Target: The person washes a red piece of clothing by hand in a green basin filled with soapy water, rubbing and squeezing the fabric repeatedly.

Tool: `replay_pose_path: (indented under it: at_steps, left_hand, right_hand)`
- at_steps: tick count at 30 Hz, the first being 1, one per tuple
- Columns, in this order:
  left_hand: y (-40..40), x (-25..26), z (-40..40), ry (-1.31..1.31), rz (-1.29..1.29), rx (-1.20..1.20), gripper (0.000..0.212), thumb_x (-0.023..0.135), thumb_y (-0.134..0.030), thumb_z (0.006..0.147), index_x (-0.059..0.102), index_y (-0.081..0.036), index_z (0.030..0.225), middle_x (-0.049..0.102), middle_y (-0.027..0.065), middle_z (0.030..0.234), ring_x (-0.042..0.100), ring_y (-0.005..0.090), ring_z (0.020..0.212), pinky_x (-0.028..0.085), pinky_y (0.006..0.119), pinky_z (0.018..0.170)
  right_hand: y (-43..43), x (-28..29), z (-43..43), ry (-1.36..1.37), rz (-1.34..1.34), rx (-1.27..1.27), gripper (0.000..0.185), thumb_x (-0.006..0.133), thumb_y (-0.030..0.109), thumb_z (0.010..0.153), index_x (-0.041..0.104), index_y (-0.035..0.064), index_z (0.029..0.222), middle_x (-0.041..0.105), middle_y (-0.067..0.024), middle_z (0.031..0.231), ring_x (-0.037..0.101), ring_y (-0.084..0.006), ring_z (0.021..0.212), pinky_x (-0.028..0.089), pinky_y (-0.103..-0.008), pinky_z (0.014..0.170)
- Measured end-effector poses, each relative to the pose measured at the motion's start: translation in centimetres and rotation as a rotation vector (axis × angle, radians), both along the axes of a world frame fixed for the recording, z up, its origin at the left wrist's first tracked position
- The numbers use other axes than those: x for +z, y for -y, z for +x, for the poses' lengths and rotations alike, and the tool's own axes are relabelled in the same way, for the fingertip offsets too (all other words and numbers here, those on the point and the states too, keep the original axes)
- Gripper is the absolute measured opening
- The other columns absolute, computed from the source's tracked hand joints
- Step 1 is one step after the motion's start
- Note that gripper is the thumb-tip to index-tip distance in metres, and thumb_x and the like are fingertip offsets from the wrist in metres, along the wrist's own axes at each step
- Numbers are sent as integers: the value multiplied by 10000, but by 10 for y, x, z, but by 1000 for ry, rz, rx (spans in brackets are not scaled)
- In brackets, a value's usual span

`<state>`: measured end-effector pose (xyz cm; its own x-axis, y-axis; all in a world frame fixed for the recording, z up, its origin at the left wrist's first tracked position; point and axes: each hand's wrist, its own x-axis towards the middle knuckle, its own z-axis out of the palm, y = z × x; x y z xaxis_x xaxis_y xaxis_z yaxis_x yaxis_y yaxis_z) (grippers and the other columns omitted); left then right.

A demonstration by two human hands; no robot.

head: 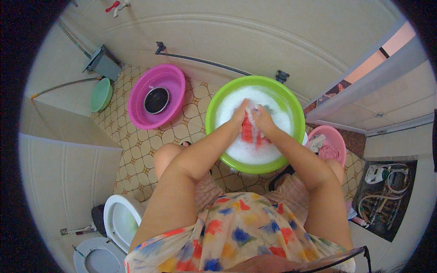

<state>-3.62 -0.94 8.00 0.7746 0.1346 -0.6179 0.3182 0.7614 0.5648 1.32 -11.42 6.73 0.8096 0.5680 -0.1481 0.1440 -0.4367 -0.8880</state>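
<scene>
A lime-green plastic basin [296, 102] in front of me holds a thick layer of white suds [227, 106]. A wet red cloth [246, 131] hangs down into the foam, with white lather along its middle. My left hand [241, 114] grips the cloth on its left side. Close beside it, my right hand [262, 118] grips the cloth on the right. Both sets of fingers are partly hidden by lather, and the cloth's lower end disappears into the suds.
On the tiled floor to the left stands a magenta basin [136, 111] with a dark round vessel [156, 100] inside. A small green basin [101, 95] leans by a grey bin [108, 65]. A pink basin [341, 143] at right holds clothes. Behind me left is a toilet [117, 218].
</scene>
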Motion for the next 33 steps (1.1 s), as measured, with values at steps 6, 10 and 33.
replay_pose_path:
  at_steps: [6, 10, 33]
  left_hand:
    - [-21, -20, 10, 21, 81, -151, 417, 431, -469, 852, 521, -69, 929, 570, 108, 853, 564, 247, 762, 469, 399, 706]
    - [-14, -22, 2, 305, -186, -111, 459, 373, -490, 866, 523, -60, 926, 584, 144, 823, 570, 275, 791, 462, 419, 751]
    - [-44, -102, 18, -173, 778, -315, 618, 459, -289, 863, 179, -33, 1351, 393, 192, 1264, 424, 286, 1144, 393, 406, 899]
  right_hand:
    - [-2, 43, -37, 278, 174, 91, 173, 552, 161, 766, 547, 24, 872, 547, -176, 856, 535, -339, 795, 423, -408, 724]
    - [-3, 52, -36, 437, 202, 155, 189, 552, 190, 780, 541, 12, 843, 553, -182, 818, 536, -372, 745, 422, -417, 671]
    - [12, -33, 43, 292, -458, -9, 240, 528, 251, 809, 532, 14, 843, 575, -204, 835, 550, -348, 779, 428, -392, 700]
